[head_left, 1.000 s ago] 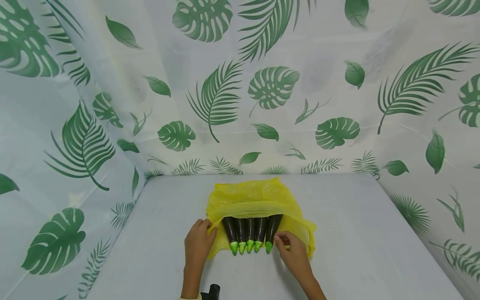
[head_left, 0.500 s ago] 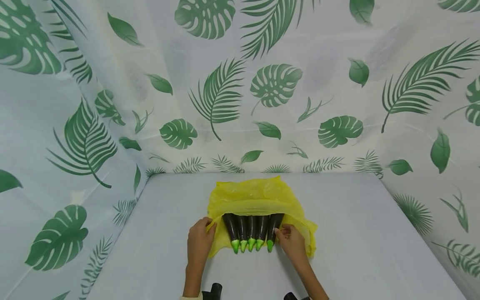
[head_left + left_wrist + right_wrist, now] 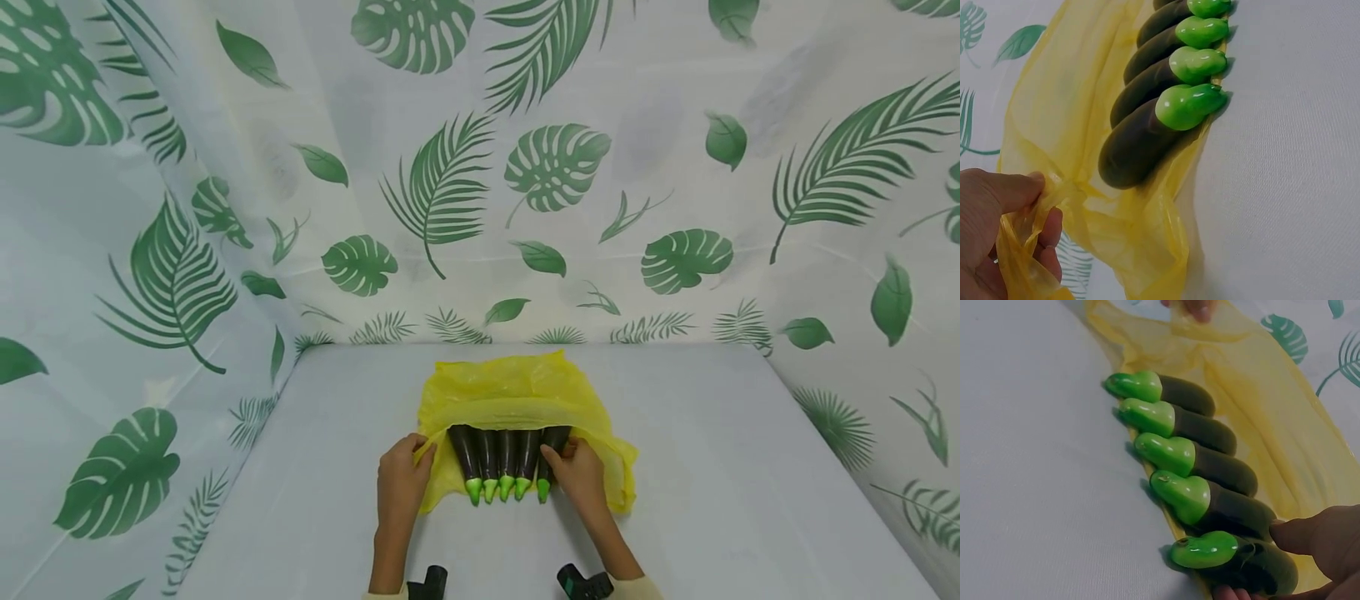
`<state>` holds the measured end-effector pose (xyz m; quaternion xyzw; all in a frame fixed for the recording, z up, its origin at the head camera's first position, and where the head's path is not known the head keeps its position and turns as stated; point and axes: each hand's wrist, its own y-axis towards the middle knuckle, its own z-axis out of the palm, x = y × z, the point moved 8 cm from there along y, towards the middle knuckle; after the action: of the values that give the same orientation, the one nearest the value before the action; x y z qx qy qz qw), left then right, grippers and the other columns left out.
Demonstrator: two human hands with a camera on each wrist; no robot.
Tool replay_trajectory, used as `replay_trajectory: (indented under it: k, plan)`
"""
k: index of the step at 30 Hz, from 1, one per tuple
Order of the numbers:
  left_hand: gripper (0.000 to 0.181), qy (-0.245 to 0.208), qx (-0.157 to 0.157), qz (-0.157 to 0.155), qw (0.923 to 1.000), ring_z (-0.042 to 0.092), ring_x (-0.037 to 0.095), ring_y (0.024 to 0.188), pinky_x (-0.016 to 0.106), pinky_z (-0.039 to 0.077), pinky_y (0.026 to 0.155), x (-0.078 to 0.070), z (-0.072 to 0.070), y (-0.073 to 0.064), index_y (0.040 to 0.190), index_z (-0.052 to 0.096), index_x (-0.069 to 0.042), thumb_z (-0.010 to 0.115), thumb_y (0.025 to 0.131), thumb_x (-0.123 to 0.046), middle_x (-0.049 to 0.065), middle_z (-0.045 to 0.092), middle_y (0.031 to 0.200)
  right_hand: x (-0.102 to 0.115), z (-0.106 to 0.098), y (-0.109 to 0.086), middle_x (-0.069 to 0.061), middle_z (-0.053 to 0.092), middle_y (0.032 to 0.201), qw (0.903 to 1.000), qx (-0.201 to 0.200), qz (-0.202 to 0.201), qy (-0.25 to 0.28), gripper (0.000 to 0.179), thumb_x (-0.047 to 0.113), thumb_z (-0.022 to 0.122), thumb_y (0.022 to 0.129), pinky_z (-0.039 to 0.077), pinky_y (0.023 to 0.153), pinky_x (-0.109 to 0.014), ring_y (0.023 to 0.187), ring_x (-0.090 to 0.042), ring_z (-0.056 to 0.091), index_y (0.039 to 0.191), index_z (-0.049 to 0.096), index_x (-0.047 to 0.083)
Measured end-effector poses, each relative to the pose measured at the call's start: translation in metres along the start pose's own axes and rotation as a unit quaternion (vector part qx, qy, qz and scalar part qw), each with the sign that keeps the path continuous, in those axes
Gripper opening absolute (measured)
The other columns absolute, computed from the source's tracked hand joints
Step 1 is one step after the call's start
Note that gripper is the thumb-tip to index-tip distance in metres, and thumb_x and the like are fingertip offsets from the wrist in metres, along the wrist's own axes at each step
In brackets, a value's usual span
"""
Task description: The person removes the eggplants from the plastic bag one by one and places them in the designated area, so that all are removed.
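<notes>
Several dark eggplants (image 3: pixel 507 454) with green stem ends lie side by side in the mouth of a yellow plastic bag (image 3: pixel 502 383). Their stems point toward the person. My left hand (image 3: pixel 401 479) pinches the left side of the bag's opening, thumb against fingers, as the left wrist view shows the bunched film (image 3: pixel 1054 194). At the row's other end, my right hand (image 3: pixel 581 473) grips the rightmost eggplant (image 3: pixel 1266 565). Its thumb (image 3: pixel 1294 536) lies on one side and its fingertips (image 3: pixel 1232 592) on the other. The bag's upper layer covers the eggplants' far ends in the head view.
The bag lies on a white tabletop (image 3: pixel 697 467). Behind and beside the table hangs a white sheet (image 3: pixel 465 200) printed with green leaves. Black wrist devices (image 3: pixel 585 582) show at the bottom edge.
My right hand has moved from beside the rightmost eggplant onto it and now grips it. The left hand still holds the bag's edge. The head view has shifted slightly.
</notes>
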<state>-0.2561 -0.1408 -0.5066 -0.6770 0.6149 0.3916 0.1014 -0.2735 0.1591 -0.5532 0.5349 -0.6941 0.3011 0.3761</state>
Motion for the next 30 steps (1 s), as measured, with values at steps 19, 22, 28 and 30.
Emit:
replay_trajectory:
  k: [19, 22, 28, 30]
  plan:
    - [0.012, 0.008, 0.002, -0.001, 1.0000, 0.066, 0.016, 0.080, 0.034, 0.055, 0.071, -0.0058, -0.0049, -0.0011, 0.090, 0.071, -0.009, 0.077, 0.084, -0.018, 0.004, 0.073, 0.088, 0.0077, -0.0010, 0.0048, -0.034, 0.063, 0.102, 0.9996, 0.004, -0.010, -0.025, 0.068, 0.018, 0.072, 0.084, 0.054, 0.067, -0.042, 0.087, -0.039, 0.064, 0.128, 0.042, -0.025]
    - [0.011, 0.010, -0.002, 0.005, 0.9999, 0.066, 0.016, 0.079, 0.034, 0.055, 0.071, -0.0066, -0.0054, -0.0011, 0.089, 0.071, -0.009, 0.077, 0.084, -0.017, 0.003, 0.073, 0.088, 0.0063, -0.0017, 0.0043, -0.036, 0.063, 0.104, 0.9998, 0.009, 0.002, -0.019, 0.068, 0.018, 0.071, 0.084, 0.055, 0.067, -0.042, 0.090, -0.041, 0.064, 0.129, 0.042, -0.024]
    - [0.011, 0.012, 0.002, 0.000, 0.9999, 0.065, 0.014, 0.076, 0.032, 0.054, 0.068, -0.0056, -0.0044, -0.0020, 0.088, 0.072, -0.009, 0.077, 0.084, -0.017, 0.002, 0.072, 0.085, 0.0051, -0.0024, -0.0005, -0.036, 0.060, 0.111, 0.9995, 0.021, 0.021, -0.008, 0.068, 0.018, 0.071, 0.084, 0.055, 0.069, -0.041, 0.096, -0.042, 0.062, 0.131, 0.041, -0.021]
    - [0.011, 0.016, 0.006, -0.005, 0.9999, 0.065, 0.014, 0.076, 0.032, 0.054, 0.068, -0.0054, -0.0039, -0.0018, 0.089, 0.072, -0.009, 0.076, 0.084, -0.018, 0.002, 0.072, 0.085, 0.0061, -0.0033, -0.0020, -0.036, 0.060, 0.111, 0.9995, 0.022, 0.024, -0.005, 0.068, 0.019, 0.070, 0.085, 0.055, 0.071, -0.042, 0.098, -0.042, 0.062, 0.132, 0.041, -0.020]
